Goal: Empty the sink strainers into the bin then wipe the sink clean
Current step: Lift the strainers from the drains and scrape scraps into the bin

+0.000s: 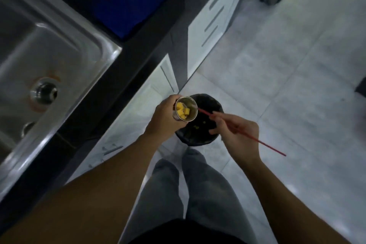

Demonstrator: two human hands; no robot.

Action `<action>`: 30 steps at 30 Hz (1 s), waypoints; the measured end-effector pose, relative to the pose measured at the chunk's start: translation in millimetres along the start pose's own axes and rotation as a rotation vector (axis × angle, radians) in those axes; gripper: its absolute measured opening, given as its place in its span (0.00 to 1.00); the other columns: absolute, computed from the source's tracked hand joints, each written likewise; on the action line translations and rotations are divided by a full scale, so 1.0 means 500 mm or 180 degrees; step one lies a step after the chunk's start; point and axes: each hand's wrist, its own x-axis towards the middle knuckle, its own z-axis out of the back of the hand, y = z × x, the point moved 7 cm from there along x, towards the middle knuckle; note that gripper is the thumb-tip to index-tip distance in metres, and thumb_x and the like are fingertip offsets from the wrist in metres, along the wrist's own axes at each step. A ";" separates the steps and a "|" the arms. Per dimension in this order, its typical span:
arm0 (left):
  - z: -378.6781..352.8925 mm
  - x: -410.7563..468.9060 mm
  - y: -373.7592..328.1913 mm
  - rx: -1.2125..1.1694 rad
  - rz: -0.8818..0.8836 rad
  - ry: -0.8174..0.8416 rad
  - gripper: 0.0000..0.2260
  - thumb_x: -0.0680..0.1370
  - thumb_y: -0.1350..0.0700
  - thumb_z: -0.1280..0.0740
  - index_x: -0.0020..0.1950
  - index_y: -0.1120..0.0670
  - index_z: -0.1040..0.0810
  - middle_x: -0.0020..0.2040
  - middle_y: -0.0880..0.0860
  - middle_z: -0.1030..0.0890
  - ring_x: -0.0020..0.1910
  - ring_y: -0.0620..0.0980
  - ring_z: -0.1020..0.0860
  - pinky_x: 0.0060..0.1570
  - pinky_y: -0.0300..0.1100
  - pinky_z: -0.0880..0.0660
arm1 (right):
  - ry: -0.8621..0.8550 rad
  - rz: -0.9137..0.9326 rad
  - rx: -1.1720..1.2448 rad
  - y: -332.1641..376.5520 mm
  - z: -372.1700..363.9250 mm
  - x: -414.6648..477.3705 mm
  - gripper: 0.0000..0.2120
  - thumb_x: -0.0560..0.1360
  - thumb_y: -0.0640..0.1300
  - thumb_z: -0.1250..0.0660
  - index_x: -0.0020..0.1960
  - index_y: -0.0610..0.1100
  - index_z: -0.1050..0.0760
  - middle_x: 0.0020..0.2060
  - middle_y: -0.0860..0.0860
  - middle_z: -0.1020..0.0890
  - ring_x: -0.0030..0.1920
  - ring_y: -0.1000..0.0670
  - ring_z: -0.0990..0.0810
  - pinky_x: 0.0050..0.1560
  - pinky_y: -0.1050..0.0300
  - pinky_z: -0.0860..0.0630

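My left hand (163,118) grips a small steel sink strainer (186,108) with yellow food bits inside, tilted over a black-lined bin (200,136) on the floor. My right hand (239,134) pinches a thin red stick (267,144) whose tip reaches the strainer's rim. A few yellow scraps lie in the bin. The steel sink (45,49) is at the left, its drain hole (44,90) open, with orange staining round it.
A dark countertop edge (118,77) runs diagonally beside the sink. White cabinet doors (210,29) stand behind the bin. A blue item (126,0) lies on the counter. My legs (188,194) stand on the pale tiled floor (297,65).
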 end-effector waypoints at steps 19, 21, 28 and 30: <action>-0.286 0.134 0.217 0.0541 0.0165 0.0788 0.32 0.70 0.60 0.21 0.72 0.52 0.27 0.68 0.52 0.23 0.69 0.50 0.27 0.68 0.47 0.26 | -0.0094 -0.0719 -0.0274 -0.378 -0.113 0.055 0.10 0.80 0.40 0.32 0.57 0.51 0.16 0.47 0.55 0.13 0.43 0.56 0.13 0.48 0.51 0.15; -0.306 0.145 0.235 0.0643 0.0197 0.0816 0.32 0.70 0.60 0.21 0.72 0.52 0.27 0.69 0.52 0.24 0.70 0.51 0.28 0.68 0.44 0.27 | -0.0180 -0.0769 -0.0217 -0.409 -0.109 0.058 0.10 0.80 0.40 0.31 0.58 0.50 0.16 0.48 0.54 0.13 0.44 0.55 0.13 0.48 0.50 0.15; -0.355 0.175 0.253 0.0694 0.0168 0.0955 0.33 0.71 0.58 0.21 0.73 0.52 0.28 0.69 0.53 0.25 0.69 0.51 0.28 0.66 0.42 0.29 | 0.0099 -0.0806 -0.0084 -0.463 -0.142 0.078 0.10 0.80 0.41 0.32 0.59 0.47 0.16 0.47 0.54 0.13 0.42 0.56 0.14 0.45 0.61 0.16; -0.358 0.181 0.258 0.0732 0.0197 0.0947 0.33 0.71 0.58 0.21 0.74 0.52 0.29 0.69 0.53 0.25 0.69 0.51 0.28 0.66 0.42 0.29 | 0.0077 -0.0868 -0.0130 -0.477 -0.142 0.086 0.10 0.80 0.41 0.32 0.58 0.48 0.16 0.46 0.55 0.13 0.40 0.57 0.14 0.44 0.63 0.16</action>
